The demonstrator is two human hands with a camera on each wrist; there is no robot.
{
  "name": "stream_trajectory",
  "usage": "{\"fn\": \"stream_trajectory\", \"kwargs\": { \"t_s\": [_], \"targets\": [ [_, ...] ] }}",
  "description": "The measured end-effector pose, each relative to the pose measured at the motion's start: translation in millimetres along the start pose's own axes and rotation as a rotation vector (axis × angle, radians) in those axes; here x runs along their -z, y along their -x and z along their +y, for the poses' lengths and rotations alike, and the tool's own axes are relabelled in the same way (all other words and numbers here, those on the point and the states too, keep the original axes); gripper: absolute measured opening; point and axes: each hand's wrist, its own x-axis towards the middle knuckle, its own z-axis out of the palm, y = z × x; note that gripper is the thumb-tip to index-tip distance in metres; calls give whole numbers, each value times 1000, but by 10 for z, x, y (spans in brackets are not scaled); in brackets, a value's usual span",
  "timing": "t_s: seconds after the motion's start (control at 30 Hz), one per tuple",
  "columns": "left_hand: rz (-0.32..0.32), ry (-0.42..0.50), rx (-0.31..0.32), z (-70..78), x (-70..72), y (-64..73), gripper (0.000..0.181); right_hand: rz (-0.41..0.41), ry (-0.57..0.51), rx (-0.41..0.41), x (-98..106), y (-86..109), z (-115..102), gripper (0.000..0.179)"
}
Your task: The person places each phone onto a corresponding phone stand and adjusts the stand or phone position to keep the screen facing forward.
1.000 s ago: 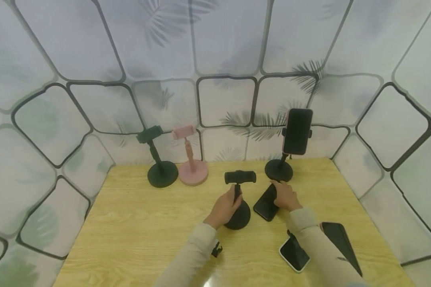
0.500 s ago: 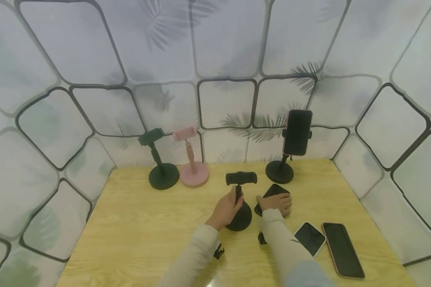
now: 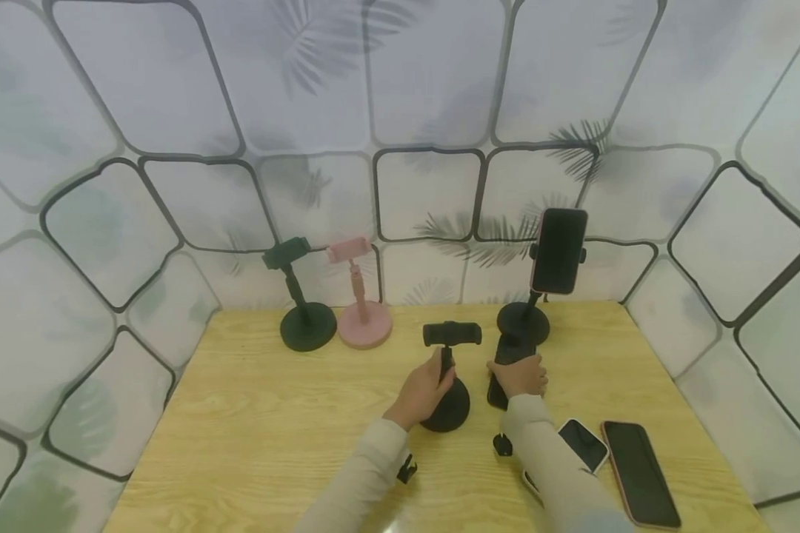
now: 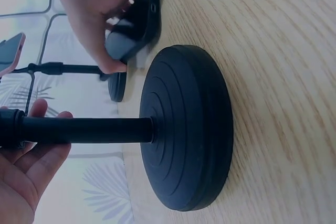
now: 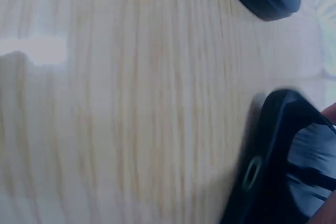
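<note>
In the head view my left hand (image 3: pixel 421 392) grips the post of a black phone stand (image 3: pixel 452 333) whose clamp holds no phone. Its round base rests on the table, as the left wrist view shows around the post (image 4: pixel 105 130). To the right, my right hand (image 3: pixel 521 376) grasps a black smartphone (image 3: pixel 515 349) across its width, thumb on one long edge and fingers on the other. The left wrist view has this phone (image 4: pixel 140 24) tilted, one edge at or near the wood. Its port end (image 5: pixel 254 171) appears at the right wrist view's lower right.
Behind the right hand stands another black stand (image 3: pixel 521 323) bearing an upright phone (image 3: pixel 560 250). Green (image 3: pixel 307 326) and pink (image 3: pixel 364 324) stands are at the back left. A pink-edged phone (image 3: pixel 640 474) and a white-edged phone (image 3: pixel 583 444) lie at the front right.
My right hand has shifted from the phone's far right end to across its near part. The phone has turned more lengthwise, towards the rear stand. My left hand keeps its grip on the stand.
</note>
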Motion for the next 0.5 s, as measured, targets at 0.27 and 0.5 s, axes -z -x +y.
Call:
{"fn": "stream_trajectory", "kwargs": {
  "t_s": [0.27,0.5],
  "targets": [
    [-25,16,-12,-20,14,-13,17,-43,-205,258,193,3,106,103],
    [-37,29,-25,-66,21,-50,17,-145,-272,287,482,202,41,110]
  ]
}}
